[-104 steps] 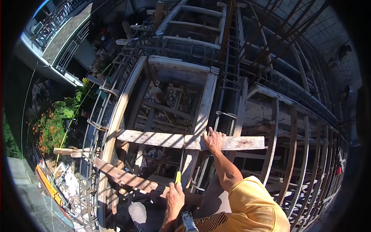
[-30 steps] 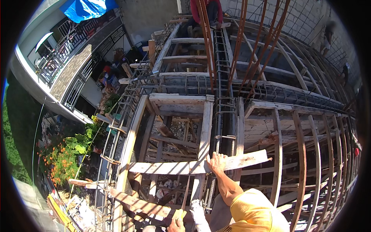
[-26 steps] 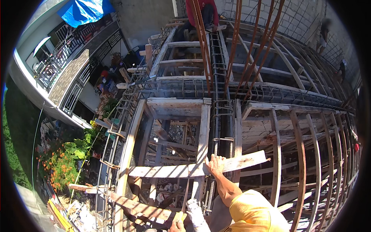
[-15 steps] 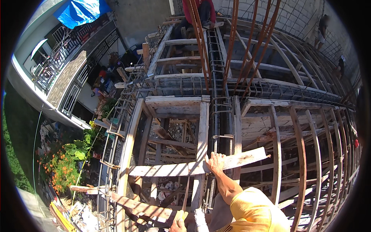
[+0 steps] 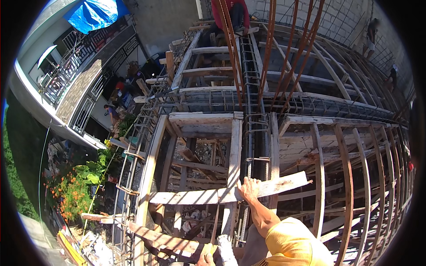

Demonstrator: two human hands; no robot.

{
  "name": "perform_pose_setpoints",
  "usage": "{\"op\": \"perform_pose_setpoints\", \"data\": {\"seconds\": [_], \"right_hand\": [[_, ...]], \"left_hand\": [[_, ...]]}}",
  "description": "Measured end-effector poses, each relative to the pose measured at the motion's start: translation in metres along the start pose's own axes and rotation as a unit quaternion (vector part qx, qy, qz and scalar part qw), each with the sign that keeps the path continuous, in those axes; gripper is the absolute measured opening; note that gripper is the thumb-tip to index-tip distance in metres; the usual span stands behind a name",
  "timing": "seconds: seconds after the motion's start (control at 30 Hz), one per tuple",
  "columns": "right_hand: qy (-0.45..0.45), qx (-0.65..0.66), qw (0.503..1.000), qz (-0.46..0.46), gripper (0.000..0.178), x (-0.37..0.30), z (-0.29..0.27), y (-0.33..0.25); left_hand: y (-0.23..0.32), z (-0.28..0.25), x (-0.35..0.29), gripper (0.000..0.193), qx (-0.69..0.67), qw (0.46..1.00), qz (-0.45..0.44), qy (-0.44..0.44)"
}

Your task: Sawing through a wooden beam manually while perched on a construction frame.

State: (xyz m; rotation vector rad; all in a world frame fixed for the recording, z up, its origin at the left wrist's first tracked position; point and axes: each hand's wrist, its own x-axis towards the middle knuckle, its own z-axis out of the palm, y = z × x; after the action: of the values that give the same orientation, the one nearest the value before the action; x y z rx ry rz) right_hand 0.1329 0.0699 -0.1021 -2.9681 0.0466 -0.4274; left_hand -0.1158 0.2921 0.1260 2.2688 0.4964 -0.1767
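A pale wooden board (image 5: 284, 184) lies crosswise over the timber framing, striped with shadow on its left part. My right hand (image 5: 250, 189) presses on it, fingers bent over its far edge; the arm has a yellow sleeve. At the lower edge my left hand (image 5: 207, 256) is closed on what looks like a handsaw (image 5: 214, 225), its thin blade seen nearly edge-on and reaching up to the board's near edge. The handle is mostly hidden in the fist. Beside that hand is a whitish wrapped shape (image 5: 226, 252) that I cannot make out. Another plank (image 5: 166, 239) lies to its left.
Open timber framing (image 5: 235, 146) with deep gaps surrounds me. A rebar cage (image 5: 253, 80) runs ahead, and rusty upright bars (image 5: 266, 53) rise beyond. A person in red (image 5: 230, 15) crouches at the far end. Orange-flowered plants (image 5: 73, 199) grow below on the left.
The whole view has shifted slightly right and down. My right hand stays on the board, and my left hand keeps its hold, with little visible movement.
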Motion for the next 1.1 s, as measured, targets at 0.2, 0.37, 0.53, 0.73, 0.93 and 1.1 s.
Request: {"op": "perform_pose_setpoints", "data": {"seconds": [0.2,0.37,0.53,0.73,0.93,1.1], "right_hand": [[-0.065,-0.071,0.995,0.02,0.031,0.006,0.024,0.001],[-0.112,-0.025,0.993,0.021,0.043,0.049,-0.013,-0.01],[-0.126,-0.017,0.992,0.029,0.046,0.025,0.0,-0.005],[-0.153,0.001,0.988,0.034,0.046,0.021,-0.011,-0.019],[-0.197,-0.014,0.978,0.07,0.055,0.022,-0.017,-0.009],[-0.16,-0.022,0.984,0.071,0.056,0.032,-0.017,0.006]], "left_hand": [[0.016,-0.009,-0.042,0.044,-0.032,0.986,-0.134,-0.089],[0.045,-0.033,-0.014,0.05,-0.002,0.994,-0.061,-0.087],[0.039,0.007,0.054,0.045,-0.042,0.997,-0.011,-0.06],[-0.022,0.119,0.192,0.026,0.023,0.981,0.194,0.013],[0.033,0.005,0.008,0.044,0.055,0.994,-0.085,-0.05],[0.027,0.012,0.016,0.03,0.014,0.99,-0.116,-0.084]]}}
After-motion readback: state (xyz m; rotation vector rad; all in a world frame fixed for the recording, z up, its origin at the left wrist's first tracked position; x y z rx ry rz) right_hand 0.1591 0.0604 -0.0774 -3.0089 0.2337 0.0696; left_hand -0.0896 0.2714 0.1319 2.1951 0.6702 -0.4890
